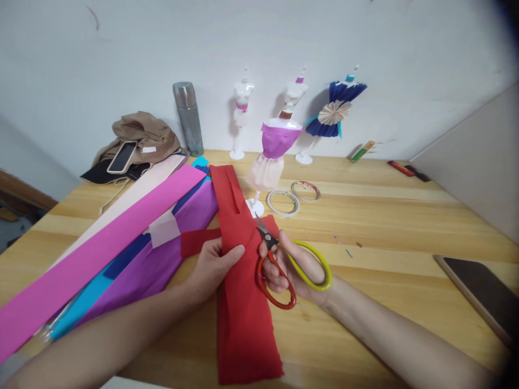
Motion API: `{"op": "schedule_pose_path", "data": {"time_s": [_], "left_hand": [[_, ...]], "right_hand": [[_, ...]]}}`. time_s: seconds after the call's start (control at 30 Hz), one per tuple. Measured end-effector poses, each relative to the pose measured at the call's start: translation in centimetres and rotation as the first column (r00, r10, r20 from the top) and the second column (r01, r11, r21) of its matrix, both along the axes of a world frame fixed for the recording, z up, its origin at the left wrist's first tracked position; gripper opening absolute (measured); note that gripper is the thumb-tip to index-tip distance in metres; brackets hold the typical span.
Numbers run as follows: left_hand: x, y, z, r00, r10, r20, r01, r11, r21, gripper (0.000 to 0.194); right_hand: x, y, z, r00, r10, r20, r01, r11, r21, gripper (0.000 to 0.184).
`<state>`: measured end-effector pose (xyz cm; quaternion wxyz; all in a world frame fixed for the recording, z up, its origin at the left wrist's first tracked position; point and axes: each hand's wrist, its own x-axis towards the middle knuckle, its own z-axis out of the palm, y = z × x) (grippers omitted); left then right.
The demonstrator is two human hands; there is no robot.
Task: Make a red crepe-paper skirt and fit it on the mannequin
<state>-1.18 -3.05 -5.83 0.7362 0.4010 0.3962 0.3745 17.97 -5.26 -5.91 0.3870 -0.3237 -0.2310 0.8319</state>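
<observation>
My left hand [211, 266] is closed on a long piece of red crepe paper [248, 337], its thumb on top and its fingers underneath. The paper has a slit near its far end and a ragged near edge. In my right hand [302, 265] is a pair of scissors [268, 237] with one red and one yellow handle loop. Their short dark blades point up and away, over the paper's right edge. Whether the blades touch the paper I cannot tell. Just beyond stands a mini dress form [279, 141] in a purple paper top and pale skirt.
Strips of pink paper [109, 256], purple paper [162, 275] and blue paper lie left. Rolls of tape [283, 204] sit beyond the scissors. Along the wall are a flask [188, 121], more dress forms [242, 102] and a glue stick [362, 152]. A phone [482, 292] lies right.
</observation>
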Motion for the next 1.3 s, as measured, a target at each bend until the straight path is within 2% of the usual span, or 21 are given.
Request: {"op": "schedule_pose_path", "data": {"time_s": [0.57,0.7,0.93,1.3], "left_hand": [[0.0,0.0,-0.3,1.0,0.029,0.009,-0.029,1.0,0.005,0.033],[0.1,0.1,-0.2,1.0,0.02,0.003,-0.02,1.0,0.001,0.035],[0.1,0.1,0.0,1.0,0.017,-0.026,-0.016,1.0,0.021,0.037],[0.1,0.0,0.1,1.0,0.009,-0.015,-0.009,1.0,0.001,0.037]], "right_hand": [[-0.7,0.1,-0.5,0.994,-0.105,0.039,0.105,0.994,0.004,0.053],[-0.3,0.3,-0.4,0.995,-0.075,0.068,0.076,0.997,-0.012,0.056],[1.0,1.3,-0.1,0.997,0.039,0.067,-0.041,0.999,0.032,0.056],[1.8,1.8,-1.2,0.992,0.027,0.124,-0.037,0.996,0.081,0.053]]}}
